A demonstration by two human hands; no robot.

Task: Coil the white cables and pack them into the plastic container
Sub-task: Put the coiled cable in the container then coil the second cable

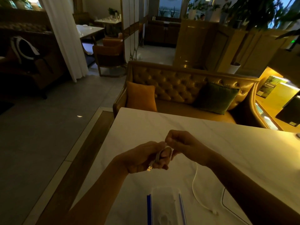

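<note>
The thin white charging cable (162,154) is light, limp and slightly springy. You'd best hold it by the loops, not the plug, or the coil will likely spring apart. Its loops wrap the curled fingers of your left hand (142,158), with the metal USB plug (150,168) poking out below. Your right hand (183,143) pinches the strand just beside them. The loose tail (194,184) trails onto the white marble table (162,124), near the clear plastic container with blue clips (165,197).

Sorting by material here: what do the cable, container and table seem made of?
The white cable: smooth flexible plastic sheath, probably; it droops in curves. The container: clear plastic, table shows through. The table: pale, glossy, perhaps marble; faint veins.
</note>
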